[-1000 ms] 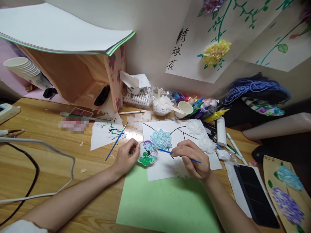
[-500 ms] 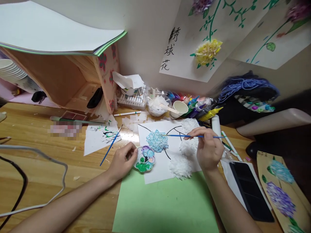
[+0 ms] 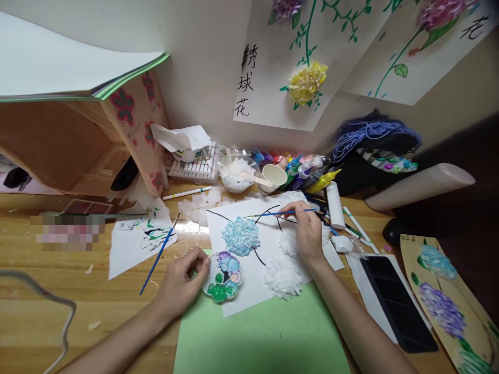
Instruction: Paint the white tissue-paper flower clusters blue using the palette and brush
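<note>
Between its fingers my right hand (image 3: 309,231) pinches a blue paintbrush (image 3: 268,213), its bristle tip just above the top edge of a light blue paper flower (image 3: 240,236). That flower is stuck on a white sheet (image 3: 244,298) with black stem lines. White paper flowers (image 3: 284,278) lie on the sheet's right side, one partly hidden behind my right hand. My left hand (image 3: 186,275) grips the left rim of a flower-shaped paint palette (image 3: 223,277) holding green, purple, blue and black paint. The palette overlaps the sheet's left edge.
A second brush (image 3: 159,254) rests by a paint-smeared paper (image 3: 128,244). Behind the sheet stand a paper cup (image 3: 274,176), a bowl of paper scraps (image 3: 237,174) and paint bottles (image 3: 325,182). A black phone-like slab (image 3: 397,304) lies right. Green paper (image 3: 261,343) is underneath.
The view has shifted, so most things appear further left. My right hand has moved the brush tip from the blue flower's right side to above its top. My left hand still holds the palette.
</note>
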A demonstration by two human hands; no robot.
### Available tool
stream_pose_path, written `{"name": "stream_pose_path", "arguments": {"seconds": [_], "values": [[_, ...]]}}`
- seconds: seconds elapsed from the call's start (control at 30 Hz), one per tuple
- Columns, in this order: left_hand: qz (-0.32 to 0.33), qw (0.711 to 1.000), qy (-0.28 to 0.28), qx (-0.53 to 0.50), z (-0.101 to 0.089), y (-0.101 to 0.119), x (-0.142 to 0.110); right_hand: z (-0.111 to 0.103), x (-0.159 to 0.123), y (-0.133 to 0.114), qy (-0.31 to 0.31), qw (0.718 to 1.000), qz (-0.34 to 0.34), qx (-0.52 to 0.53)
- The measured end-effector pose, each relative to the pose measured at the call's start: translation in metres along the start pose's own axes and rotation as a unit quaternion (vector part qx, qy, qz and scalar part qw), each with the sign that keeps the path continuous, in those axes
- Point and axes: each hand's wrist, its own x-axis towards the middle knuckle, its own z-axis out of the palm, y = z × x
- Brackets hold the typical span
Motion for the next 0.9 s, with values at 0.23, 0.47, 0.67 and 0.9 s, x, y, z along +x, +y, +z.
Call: {"name": "stream_pose_path", "arguments": {"seconds": [0.23,0.47,0.67,0.9], "values": [[0.003,1.0,0.008,-0.01,0.0001,-0.0004,-0.0006,0.0,-0.0003,0.0021,0.001,1.0,-0.019,-0.016],[0.001,1.0,0.002,-0.005,-0.0009,-0.001,-0.0003,-0.0009,-0.001,-0.0002,0.002,0.999,-0.024,-0.032],[0.0,1.0,0.001,-0.011,-0.0009,0.0008,-0.0002,-0.0009,-0.0019,-0.0038,-0.003,0.998,-0.032,-0.045],[0.005,1.0,0.001,-0.012,0.0001,-0.0016,-0.001,-0.0019,-0.0019,-0.0049,0.002,0.998,-0.046,-0.037]]}}
